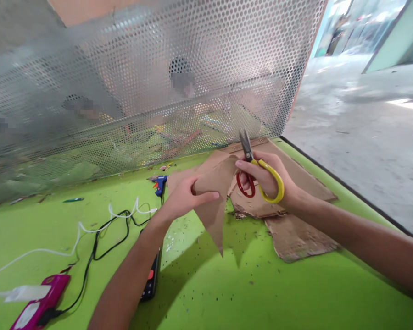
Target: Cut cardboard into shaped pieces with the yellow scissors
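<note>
My left hand (189,198) grips a pointed piece of brown cardboard (215,192), thumb in front and fingers behind, with one sharp tip pointing down over the green table (206,293). To its right, my right hand (266,176) holds scissors (247,149) with one yellow and one red handle loop. The blades point up and away, slightly parted, with nothing between them. More cardboard sheets (299,236) with torn edges lie on the table beneath and beside my right hand.
A perforated metal screen (141,91) stands along the far edge, with people blurred behind it. On the left are a blue glue gun (160,184), black and white cables (95,243), a magenta power strip (43,302), and a dark phone-like device (151,279) partly behind my left forearm.
</note>
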A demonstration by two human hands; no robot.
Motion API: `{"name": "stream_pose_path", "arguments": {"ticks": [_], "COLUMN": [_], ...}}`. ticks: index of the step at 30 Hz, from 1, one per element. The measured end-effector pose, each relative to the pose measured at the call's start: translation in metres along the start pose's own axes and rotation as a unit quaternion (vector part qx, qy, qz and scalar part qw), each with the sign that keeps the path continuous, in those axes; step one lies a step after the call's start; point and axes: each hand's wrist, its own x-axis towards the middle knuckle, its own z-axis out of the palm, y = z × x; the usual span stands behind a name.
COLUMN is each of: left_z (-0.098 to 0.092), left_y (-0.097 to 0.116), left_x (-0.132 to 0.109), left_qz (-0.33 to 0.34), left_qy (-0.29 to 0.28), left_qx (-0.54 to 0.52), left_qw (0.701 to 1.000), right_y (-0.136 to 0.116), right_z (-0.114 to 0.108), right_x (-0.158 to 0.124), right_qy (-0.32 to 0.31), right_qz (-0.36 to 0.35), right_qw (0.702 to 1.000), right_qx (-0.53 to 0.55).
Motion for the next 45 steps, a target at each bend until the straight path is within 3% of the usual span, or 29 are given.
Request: {"name": "stream_pose_path", "arguments": {"ticks": [2,4,6,8,10,14,17,21,25,32,39,45], "left_z": [-0.004,-0.007,-0.011,-0.017,-0.027,-0.046,-0.051,-0.049,-0.043,-0.034,-0.020,-0.018], "left_y": [-0.005,-0.008,-0.009,-0.008,-0.006,-0.003,-0.002,-0.003,-0.005,0.000,0.008,0.009], "left_x": [0.004,0.008,0.010,0.010,0.008,0.001,-0.003,-0.004,-0.004,-0.004,-0.005,-0.006], "left_qz": [-0.018,-0.038,-0.043,-0.036,-0.031,-0.009,0.005,-0.008,0.006,0.028,0.026,-0.002], "left_qy": [0.043,0.137,0.229,0.274,0.268,0.246,0.247,0.199,0.141,0.114,0.119,0.118], "left_qx": [-0.068,-0.145,-0.203,-0.226,-0.225,-0.214,-0.197,-0.155,-0.075,0.005,-0.045,-0.103], "left_qw": [0.997,0.979,0.951,0.934,0.936,0.945,0.949,0.968,0.987,0.993,0.991,0.988], "right_y": [0.001,0.003,0.006,0.008,0.009,0.010,0.008,0.007,0.016,0.030,0.016,0.021], "right_z": [0.000,0.001,0.000,-0.005,-0.014,-0.039,-0.052,-0.052,-0.045,-0.039,-0.024,-0.024], "right_x": [0.002,0.004,0.005,0.007,0.011,0.022,0.028,0.027,0.024,0.023,0.019,0.018], "right_qy": [0.024,0.004,-0.044,-0.118,-0.215,-0.340,-0.383,-0.436,-0.441,-0.446,-0.435,-0.442], "right_qz": [0.010,0.024,0.032,0.029,0.014,-0.020,-0.055,-0.071,-0.057,-0.027,-0.036,0.002], "right_qw": [0.999,0.998,0.997,0.992,0.974,0.924,0.895,0.864,0.867,0.884,0.898,0.896], "right_qx": [0.037,0.065,0.059,0.013,-0.061,-0.173,-0.223,-0.242,-0.226,-0.135,-0.063,-0.046]}}
